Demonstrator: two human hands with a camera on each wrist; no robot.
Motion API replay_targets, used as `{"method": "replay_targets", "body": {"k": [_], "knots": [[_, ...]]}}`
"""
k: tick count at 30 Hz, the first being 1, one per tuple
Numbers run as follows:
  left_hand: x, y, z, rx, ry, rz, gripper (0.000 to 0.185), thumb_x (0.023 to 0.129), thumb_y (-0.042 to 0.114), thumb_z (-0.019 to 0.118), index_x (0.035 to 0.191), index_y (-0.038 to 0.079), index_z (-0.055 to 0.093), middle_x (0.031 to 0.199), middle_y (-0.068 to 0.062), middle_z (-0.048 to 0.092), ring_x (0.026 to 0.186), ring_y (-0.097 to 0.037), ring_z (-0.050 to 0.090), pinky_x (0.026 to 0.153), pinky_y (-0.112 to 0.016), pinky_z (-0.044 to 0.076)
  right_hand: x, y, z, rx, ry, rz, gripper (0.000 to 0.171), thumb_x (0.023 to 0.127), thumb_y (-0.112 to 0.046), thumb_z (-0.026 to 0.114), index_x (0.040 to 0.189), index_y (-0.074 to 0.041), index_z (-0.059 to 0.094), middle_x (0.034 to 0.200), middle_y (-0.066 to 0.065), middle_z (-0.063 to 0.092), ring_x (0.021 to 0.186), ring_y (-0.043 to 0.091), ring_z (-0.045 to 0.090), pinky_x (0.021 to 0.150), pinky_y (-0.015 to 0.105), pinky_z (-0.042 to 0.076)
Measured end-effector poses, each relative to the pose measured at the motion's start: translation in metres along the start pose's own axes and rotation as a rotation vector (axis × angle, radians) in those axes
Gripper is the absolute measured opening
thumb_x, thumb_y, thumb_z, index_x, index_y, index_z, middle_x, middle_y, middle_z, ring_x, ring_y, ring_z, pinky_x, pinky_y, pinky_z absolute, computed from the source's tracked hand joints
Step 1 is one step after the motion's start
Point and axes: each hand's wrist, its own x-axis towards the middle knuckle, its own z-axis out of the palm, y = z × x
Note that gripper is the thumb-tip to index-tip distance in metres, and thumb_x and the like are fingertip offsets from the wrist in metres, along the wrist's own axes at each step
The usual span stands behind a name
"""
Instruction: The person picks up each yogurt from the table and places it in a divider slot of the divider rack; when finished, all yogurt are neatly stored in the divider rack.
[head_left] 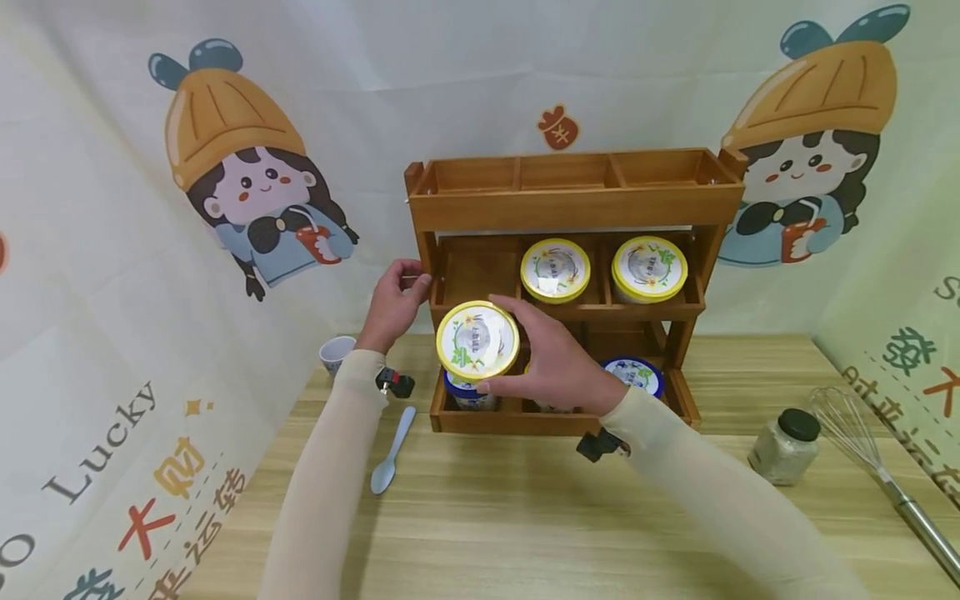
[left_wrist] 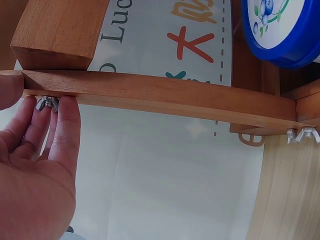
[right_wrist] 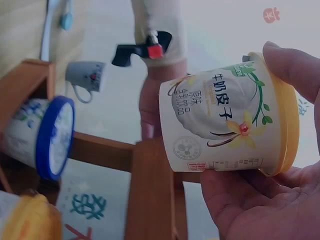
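Fingers of my right hand (head_left: 551,362) curled round yellow-lidded white paper tub (head_left: 477,340), my left hand (head_left: 392,302) gripping, apparently, three-tier brown wooden rack's (head_left: 573,204) side post.

Spoon (head_left: 392,452) left of rack (head_left: 570,208), jar (head_left: 786,446) and whisk (head_left: 877,467) right, on table (head_left: 525,533).

Left hand (left_wrist: 35,165) at the wooden rack's side rail (left_wrist: 165,97), thumb on top, fingers (left_wrist: 65,130) curled beneath touching a wing nut (left_wrist: 46,103). Second wing nut (left_wrist: 303,134) at rail's far end. Blue-lidded tub (left_wrist: 280,27) upper right, printed backdrop (left_wrist: 165,170) behind
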Motion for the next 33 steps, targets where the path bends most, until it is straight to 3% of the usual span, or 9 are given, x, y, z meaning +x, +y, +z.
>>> {"method": "replay_targets", "body": {"k": [7, 14, 19, 26, 33], "knots": [[0.001, 0.003, -0.001, -0.014, -0.003, 0.013, 0.039, 0.110, 0.026, 0.059, 0.142, 0.005, 0.053, 0.141, -0.017, 0.059, 0.130, -0.032, 0.060, 0.105, -0.044, 0.060, 0.017, -0.008, -0.016, 0.032, 0.059, -0.020, 0.109, 0.079, -0.031, 0.095, 0.165, -0.012, 0.031, 0.157, 0.007, 0.049, 0.136, 0.023, 0.058, 0.116, 0.044, 0.053], [0.004, 0.005, -0.004, -0.005, -0.001, -0.009, 0.041, 0.110, 0.029, 0.058, 0.144, 0.008, 0.052, 0.143, -0.015, 0.058, 0.130, -0.030, 0.060, 0.107, -0.043, 0.059, 0.037, -0.013, -0.022, 0.012, 0.113, -0.020, 0.107, 0.080, -0.036, 0.094, 0.164, -0.012, 0.032, 0.156, 0.006, 0.050, 0.133, 0.021, 0.058, 0.117, 0.042, 0.052], [0.005, 0.005, -0.005, -0.023, -0.015, -0.015, 0.040, 0.110, 0.027, 0.057, 0.145, 0.007, 0.051, 0.144, -0.015, 0.057, 0.133, -0.029, 0.059, 0.107, -0.040, 0.059, 0.047, -0.009, -0.020, 0.037, 0.148, -0.035, 0.107, 0.080, -0.033, 0.095, 0.164, -0.013, 0.032, 0.154, 0.005, 0.051, 0.128, 0.019, 0.059, 0.110, 0.040, 0.057], [0.000, 0.004, -0.003, -0.039, -0.017, 0.002, 0.039, 0.109, 0.023, 0.057, 0.142, 0.004, 0.052, 0.141, -0.018, 0.058, 0.131, -0.033, 0.059, 0.106, -0.043, 0.060, 0.058, 0.008, -0.010, -0.016, 0.183, -0.060, 0.108, 0.078, -0.033, 0.095, 0.163, -0.010, 0.034, 0.159, 0.007, 0.049, 0.139, 0.024, 0.053, 0.124, 0.046, 0.043], [-0.002, 0.003, -0.002, -0.013, -0.020, -0.009, 0.039, 0.110, 0.025, 0.057, 0.143, 0.005, 0.052, 0.141, -0.018, 0.059, 0.130, -0.033, 0.059, 0.106, -0.045, 0.060, 0.066, 0.018, -0.004, -0.056, 0.204, -0.023, 0.107, 0.080, -0.031, 0.094, 0.164, -0.010, 0.031, 0.162, 0.009, 0.045, 0.145, 0.027, 0.049, 0.127, 0.046, 0.039]]}}
